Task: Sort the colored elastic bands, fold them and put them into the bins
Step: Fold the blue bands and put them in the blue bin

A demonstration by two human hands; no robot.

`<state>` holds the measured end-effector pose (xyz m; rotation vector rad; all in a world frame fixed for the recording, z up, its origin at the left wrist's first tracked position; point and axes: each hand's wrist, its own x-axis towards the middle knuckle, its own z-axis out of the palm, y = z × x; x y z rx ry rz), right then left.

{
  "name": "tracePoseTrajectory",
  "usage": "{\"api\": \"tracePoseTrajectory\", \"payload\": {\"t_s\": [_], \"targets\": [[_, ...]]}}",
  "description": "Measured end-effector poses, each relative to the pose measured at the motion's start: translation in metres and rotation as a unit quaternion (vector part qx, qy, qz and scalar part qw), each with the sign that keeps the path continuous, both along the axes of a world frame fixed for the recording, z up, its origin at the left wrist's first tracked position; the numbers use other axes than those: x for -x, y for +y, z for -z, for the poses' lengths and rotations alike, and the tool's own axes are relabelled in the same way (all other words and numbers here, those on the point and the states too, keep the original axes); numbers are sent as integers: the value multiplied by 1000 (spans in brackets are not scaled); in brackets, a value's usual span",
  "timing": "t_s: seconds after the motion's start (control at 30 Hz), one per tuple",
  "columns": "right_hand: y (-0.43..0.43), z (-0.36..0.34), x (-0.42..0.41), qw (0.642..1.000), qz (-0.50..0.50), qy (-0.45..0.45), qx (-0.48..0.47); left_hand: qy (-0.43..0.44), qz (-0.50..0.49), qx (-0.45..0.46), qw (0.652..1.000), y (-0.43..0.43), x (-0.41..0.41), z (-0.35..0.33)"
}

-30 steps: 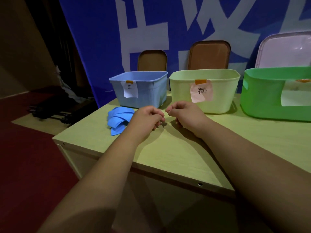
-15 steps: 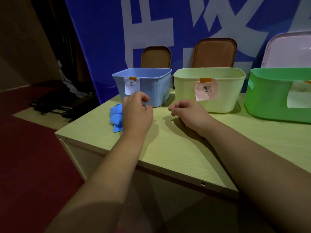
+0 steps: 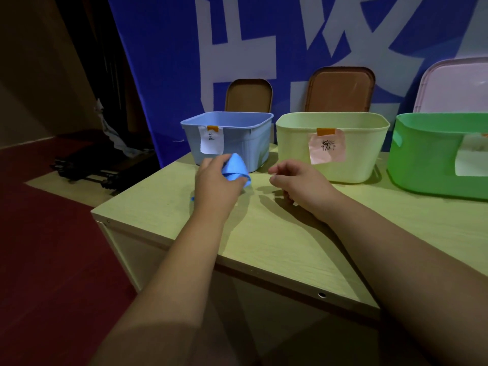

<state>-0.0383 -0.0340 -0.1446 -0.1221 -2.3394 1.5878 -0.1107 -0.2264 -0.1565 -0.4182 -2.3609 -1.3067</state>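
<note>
Item in hand: one blue band (image 3: 236, 167), bunched into a peak, lifted just off the table (image 3: 277, 239) and just in front of the blue bin (image 3: 250, 151). Your left hand (image 3: 215, 180) grips it, fingers (image 3: 233, 184) curled round its lower edge and thumb on the near side. A scrap of blue (image 3: 192, 198) shows by your left wrist; whether it is the band's tail or a separate piece cannot be told. Your right hand (image 3: 301, 184) rests on the table near the left, loosely curled and holding nothing. Hazards, as judged from here: the fold looks loose, and elastic is likely to spring open once you let go, so the band may land unfolded; a hanging tail could catch on the bin's rim and drag the band back out; a short toss could drop it on the table in front. The yellow bin (image 3: 364, 157) stands just beside the blue, so a drift to the right would missort it. Containers: the blue bin carries a white label (image 3: 211, 140), the yellow bin a pink label (image 3: 327, 149), and the green bin (image 3: 422, 167) a pale label that is partly cut off by the frame. All three stand open in a row, with lids (image 3: 342, 89) propped behind them. From this angle only their upper inner walls show, so their contents cannot be told.
</note>
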Motion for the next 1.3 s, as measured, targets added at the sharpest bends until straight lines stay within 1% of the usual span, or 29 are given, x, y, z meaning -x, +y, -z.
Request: {"api": "tracePoseTrajectory", "payload": {"t_s": [0.07,0.13,0.33,0.4,0.5,0.57,0.63,0.73,0.8,0.87,0.93,0.97,1.0,1.03,1.07,1.13,1.17,1.2,1.27,1.3], "targets": [[0,-1,1,1000,-14,8,11,1,91,-25,996,2,-6,-2],[1,0,2,1000,-24,9,2,-2,134,-8,991,3,-10,-4],[3,3,5,999,-31,6,-39,23,196,-1,980,2,-12,-5],[2,3,6,997,-22,-12,-68,23,201,-4,979,2,-13,-5],[-2,0,7,990,5,-21,-141,16,194,-18,981,3,-16,-7],[-2,-1,9,988,34,-15,-151,31,172,-16,984,4,-14,-6],[0,-4,7,993,60,-4,-99,45,120,-15,992,3,-10,-6],[3,-8,4,991,120,50,-34,77,12,-30,997,-1,-3,-4],[6,-12,2,986,149,78,-1,72,-57,-49,995,-5,1,-2],[9,-13,1,980,163,110,38,46,-116,-39,991,-7,5,0],[12,-15,1,970,182,150,57,37,-152,-8,988,-5,5,-1],[11,-15,-1,967,187,160,63,49,-152,-5,987,-4,4,-3],[12,-15,0,967,187,160,72,66,-133,-12,989,-1,1,-6],[11,-15,-1,967,181,159,84,83,-91,-22,992,1,-3,-8],[12,-15,-1,968,175,153,92,99,-30,-30,994,4,-8,-10],[13,-16,-1,971,162,150,95,116,108,-40,987,10,-22,-12],[12,-18,-3,973,150,150,94,100,166,-51,980,14,-30,-12],[12,-20,-4,975,138,150,94,64,211,-70,973,18,-37,-13],[12,-21,-5,977,117,160,84,-20,263,-109,958,24,-49,-15],[12,-20,-5,977,107,164,80,-39,274,-123,953,27,-53,-16]]}}
